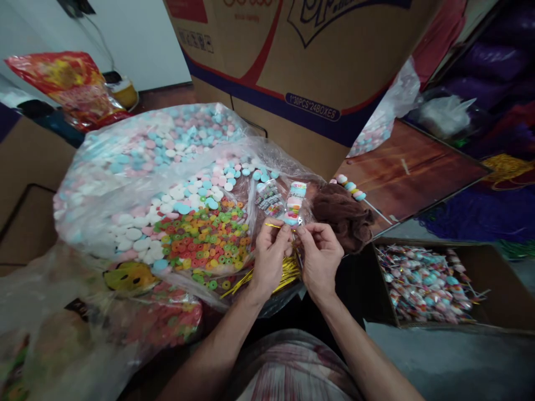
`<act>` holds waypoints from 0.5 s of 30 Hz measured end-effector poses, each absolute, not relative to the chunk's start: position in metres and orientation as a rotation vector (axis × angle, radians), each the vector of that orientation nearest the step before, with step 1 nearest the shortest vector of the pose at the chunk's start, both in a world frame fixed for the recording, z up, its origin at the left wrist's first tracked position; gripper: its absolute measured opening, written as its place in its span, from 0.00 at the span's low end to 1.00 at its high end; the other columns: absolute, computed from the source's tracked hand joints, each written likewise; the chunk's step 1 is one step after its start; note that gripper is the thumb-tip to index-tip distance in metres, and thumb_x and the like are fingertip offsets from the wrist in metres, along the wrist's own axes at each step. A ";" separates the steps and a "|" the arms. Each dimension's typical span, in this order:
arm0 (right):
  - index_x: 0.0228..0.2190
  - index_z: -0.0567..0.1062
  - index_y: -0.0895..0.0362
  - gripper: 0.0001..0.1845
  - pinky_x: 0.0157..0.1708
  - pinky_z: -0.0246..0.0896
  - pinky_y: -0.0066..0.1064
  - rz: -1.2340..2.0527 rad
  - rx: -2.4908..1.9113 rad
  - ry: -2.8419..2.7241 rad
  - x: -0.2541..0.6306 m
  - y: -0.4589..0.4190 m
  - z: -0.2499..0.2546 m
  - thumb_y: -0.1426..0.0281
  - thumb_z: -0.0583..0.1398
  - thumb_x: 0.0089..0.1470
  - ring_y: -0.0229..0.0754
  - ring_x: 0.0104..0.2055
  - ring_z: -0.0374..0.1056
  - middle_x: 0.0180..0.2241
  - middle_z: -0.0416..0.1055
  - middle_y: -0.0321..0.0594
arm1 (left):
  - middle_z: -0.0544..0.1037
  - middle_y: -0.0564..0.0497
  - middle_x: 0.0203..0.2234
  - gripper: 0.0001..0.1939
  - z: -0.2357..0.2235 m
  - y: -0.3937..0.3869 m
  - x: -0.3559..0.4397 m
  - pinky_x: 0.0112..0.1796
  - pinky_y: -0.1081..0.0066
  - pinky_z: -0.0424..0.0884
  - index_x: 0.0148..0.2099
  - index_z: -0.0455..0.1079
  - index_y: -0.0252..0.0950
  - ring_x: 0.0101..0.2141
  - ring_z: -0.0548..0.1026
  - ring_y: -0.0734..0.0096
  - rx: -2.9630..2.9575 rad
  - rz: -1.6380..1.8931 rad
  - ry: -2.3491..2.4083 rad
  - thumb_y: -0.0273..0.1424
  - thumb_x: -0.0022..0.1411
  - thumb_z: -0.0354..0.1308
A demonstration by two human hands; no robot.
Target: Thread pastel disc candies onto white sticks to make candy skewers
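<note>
Beyond the fingers stands one carton (292, 72), its top cut off. Left of them spreads one bag (125, 188), its sweets too many to count, some blurred under plastic. To their right is one box (501, 287) of wrapped pops, heaped past counting. The left hand (271, 253) and right hand (321, 253) pinch narrowly on one pop (296, 201), its head just beyond the fingertips, its lower end mostly hidden by them. Right of them lies one cloth (340, 214), with one bare pop (351, 188) just past it. Gold ties (288, 273), overlapping and uncountable, lie beneath; one tie (273, 225) pokes from the left fingers.
</note>
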State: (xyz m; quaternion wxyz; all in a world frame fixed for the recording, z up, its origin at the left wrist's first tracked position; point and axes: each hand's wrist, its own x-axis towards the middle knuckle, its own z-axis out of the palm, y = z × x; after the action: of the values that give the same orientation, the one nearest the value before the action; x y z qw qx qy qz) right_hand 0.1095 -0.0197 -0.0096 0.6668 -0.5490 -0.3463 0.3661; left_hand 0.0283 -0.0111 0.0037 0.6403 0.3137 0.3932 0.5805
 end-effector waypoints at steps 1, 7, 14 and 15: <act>0.30 0.76 0.57 0.09 0.30 0.64 0.28 0.844 -1.240 -0.819 0.110 -0.022 -0.010 0.65 0.66 0.50 0.37 0.28 0.67 0.27 0.72 0.35 | 0.64 0.60 0.22 0.13 0.004 -0.010 0.028 0.20 0.81 0.53 0.35 0.63 0.37 0.19 0.57 0.86 0.691 1.330 0.903 0.38 0.59 0.63; 0.31 0.78 0.57 0.06 0.35 0.64 0.31 0.972 -1.250 -1.004 0.118 -0.028 -0.010 0.67 0.64 0.53 0.39 0.32 0.68 0.30 0.74 0.37 | 0.64 0.59 0.21 0.15 0.005 -0.010 0.024 0.18 0.81 0.50 0.33 0.64 0.36 0.18 0.55 0.87 0.656 1.330 0.921 0.39 0.57 0.65; 0.30 0.70 0.55 0.08 0.34 0.63 0.28 1.320 -1.042 -0.802 0.121 -0.026 -0.002 0.66 0.63 0.51 0.36 0.30 0.64 0.28 0.68 0.33 | 0.62 0.60 0.18 0.16 0.022 -0.014 0.017 0.17 0.83 0.44 0.32 0.62 0.35 0.16 0.48 0.88 0.531 1.104 0.796 0.39 0.57 0.65; 0.29 0.70 0.55 0.08 0.35 0.63 0.29 1.356 -1.012 -0.800 0.122 -0.026 0.001 0.67 0.63 0.51 0.37 0.31 0.64 0.29 0.67 0.33 | 0.61 0.61 0.18 0.16 0.024 -0.014 0.014 0.17 0.84 0.43 0.32 0.62 0.35 0.16 0.47 0.88 0.476 1.046 0.744 0.37 0.56 0.66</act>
State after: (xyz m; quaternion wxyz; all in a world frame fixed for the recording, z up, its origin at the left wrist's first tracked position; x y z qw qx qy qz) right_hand 0.1222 -0.0258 0.0012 0.5932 -0.4354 -0.3442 0.5831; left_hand 0.0141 -0.0145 0.0242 0.7747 0.2197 0.3435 0.4833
